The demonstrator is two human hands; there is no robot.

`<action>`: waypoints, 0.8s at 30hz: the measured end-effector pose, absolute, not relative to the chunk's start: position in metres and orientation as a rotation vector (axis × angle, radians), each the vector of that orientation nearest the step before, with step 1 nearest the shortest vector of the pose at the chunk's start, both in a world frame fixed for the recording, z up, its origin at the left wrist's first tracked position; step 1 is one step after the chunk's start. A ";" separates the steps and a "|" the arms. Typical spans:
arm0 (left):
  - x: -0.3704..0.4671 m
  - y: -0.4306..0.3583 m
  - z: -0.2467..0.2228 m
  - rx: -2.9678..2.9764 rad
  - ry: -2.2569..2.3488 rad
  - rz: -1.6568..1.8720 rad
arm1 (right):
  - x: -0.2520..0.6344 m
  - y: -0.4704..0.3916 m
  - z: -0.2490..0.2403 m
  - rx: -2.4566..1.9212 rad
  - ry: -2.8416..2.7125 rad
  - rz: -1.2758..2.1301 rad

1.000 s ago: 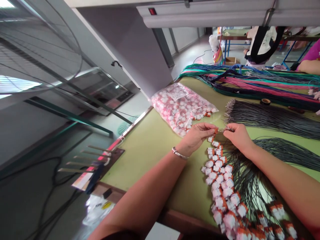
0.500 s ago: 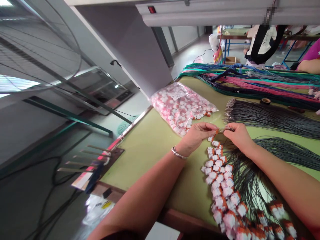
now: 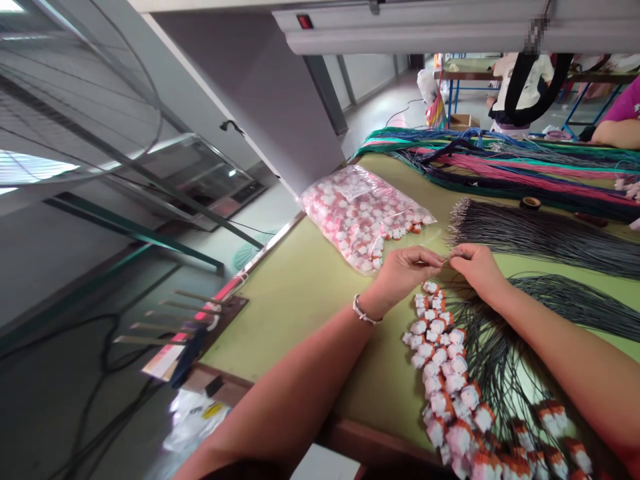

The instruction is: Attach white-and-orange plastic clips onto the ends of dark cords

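Before my green desk (image 3: pixel 280 293), floor shows leftward; my left hand (image 3: pixel 409 272) and right hand (image 3: pixel 474 265) pinch a tiny piece (image 3: pixel 445 261).

1. Area type: workshop for small assembly work.
2. Work surface: green-topped table (image 3: pixel 300 293) bearing bundled colored cords (image 3: pixel 480 163), sorted black cords (image 3: pixel 545 233) and a clear bag of small parts (image 3: pixel 360 210).
3. Background: second worktable (image 3: pixel 475 67) with blue legs; people (image 3: pixel 525 83) beside it.
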State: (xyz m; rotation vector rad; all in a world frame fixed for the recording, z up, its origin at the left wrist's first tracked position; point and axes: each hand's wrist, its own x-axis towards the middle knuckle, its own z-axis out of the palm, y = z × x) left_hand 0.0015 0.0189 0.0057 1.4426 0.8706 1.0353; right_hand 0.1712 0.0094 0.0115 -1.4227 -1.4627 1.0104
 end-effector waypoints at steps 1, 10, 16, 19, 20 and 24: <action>0.002 0.019 0.005 1.420 0.873 1.036 | 0.172 0.009 0.012 -1.415 -1.453 1.033; 0.011 0.019 -0.003 1.260 0.838 1.126 | 0.167 0.009 0.011 -1.481 -1.307 1.182; 0.012 0.020 -0.006 1.136 0.801 1.135 | 0.171 0.013 0.006 -1.444 -1.351 1.154; 0.008 0.021 -0.008 1.064 0.797 1.116 | 0.173 0.014 0.005 -1.435 -1.348 1.049; 0.007 0.021 -0.008 1.048 0.796 1.111 | 0.173 0.014 0.004 -1.432 -1.353 1.034; 0.006 0.022 -0.008 0.981 0.790 1.068 | 0.173 0.013 0.004 -1.444 -1.353 0.990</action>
